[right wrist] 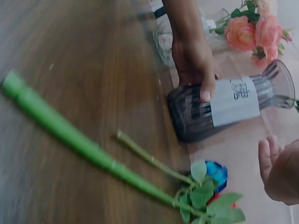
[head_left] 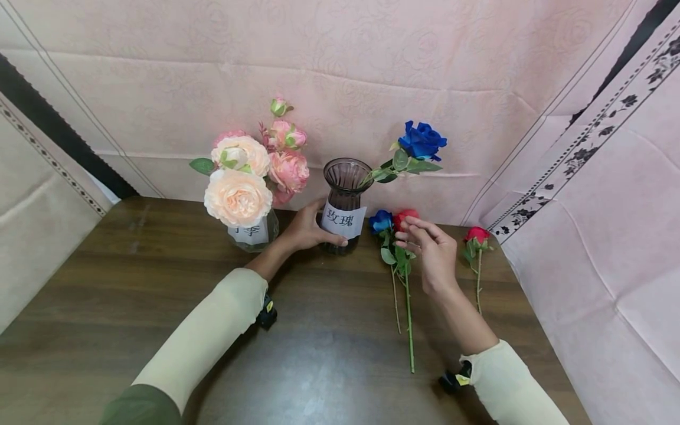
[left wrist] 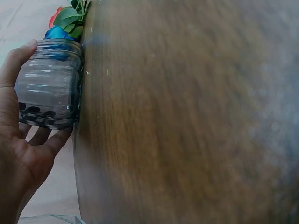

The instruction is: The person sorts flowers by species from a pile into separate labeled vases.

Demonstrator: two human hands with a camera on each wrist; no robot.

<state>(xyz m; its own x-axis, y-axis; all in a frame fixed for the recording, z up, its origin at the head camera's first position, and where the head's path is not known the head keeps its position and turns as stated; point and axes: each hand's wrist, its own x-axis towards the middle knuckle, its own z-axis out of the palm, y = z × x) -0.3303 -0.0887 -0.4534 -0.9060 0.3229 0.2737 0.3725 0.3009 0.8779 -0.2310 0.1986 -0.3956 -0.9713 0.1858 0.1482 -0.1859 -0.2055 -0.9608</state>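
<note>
My left hand (head_left: pixel 310 229) grips the lower part of a dark glass vase (head_left: pixel 346 196), thumb on the near side and other fingers behind. The vase stands upright with a white paper label (right wrist: pixel 235 101). A blue rose (head_left: pixel 422 141) leans out of its mouth to the right. My right hand (head_left: pixel 437 257) hovers to the right of the vase, fingers loosely bent and holding nothing. Beneath and beside it lie a red rose (head_left: pixel 406 217) and another blue rose (head_left: pixel 381 221), stems toward the front. In the head view my fingers partly cover the red bloom.
Left of the vase stands a clear glass vase (head_left: pixel 272 231) with peach and pink flowers (head_left: pixel 239 198) and a paper label. One more red rose (head_left: pixel 477 235) lies near the table's right edge. A pink cloth (head_left: pixel 340 71) hangs behind the wooden table (head_left: pixel 319 354).
</note>
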